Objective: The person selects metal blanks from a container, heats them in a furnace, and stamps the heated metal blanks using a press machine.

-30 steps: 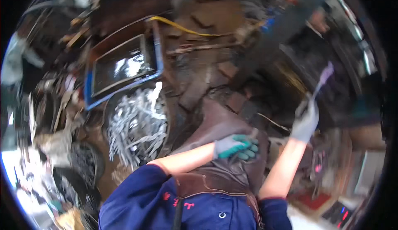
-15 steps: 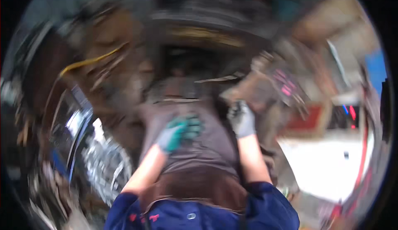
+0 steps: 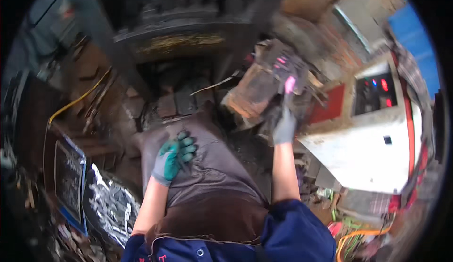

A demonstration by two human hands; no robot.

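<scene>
My left hand (image 3: 173, 156), in a grey glove with green coating, is held over the brown apron (image 3: 222, 172) on my lap. Its fingers are loosely curled and spaced apart, and no object shows in them. My right hand (image 3: 284, 125), gloved in grey, reaches forward on the right. Its dark fingers are smeared by motion, so any grip is unclear. Just beyond them lies a bright pink piece (image 3: 289, 83) on a dark, pink-marked bundle (image 3: 282, 63). Beside that bundle sits a worn reddish-brown block (image 3: 252, 92).
A white cabinet (image 3: 363, 156) with a lit dark panel stands at right. Ahead is a dark machine frame (image 3: 184, 23). At left are a container of shiny metal pieces (image 3: 113, 205), a yellow bent rod (image 3: 71, 105) and scattered bricks. An orange hose (image 3: 363, 233) lies lower right.
My head view has turned to the right. The right hand has stretched forward to the pink-marked bundle. The left hand stays over the apron, its fingers loosely curled.
</scene>
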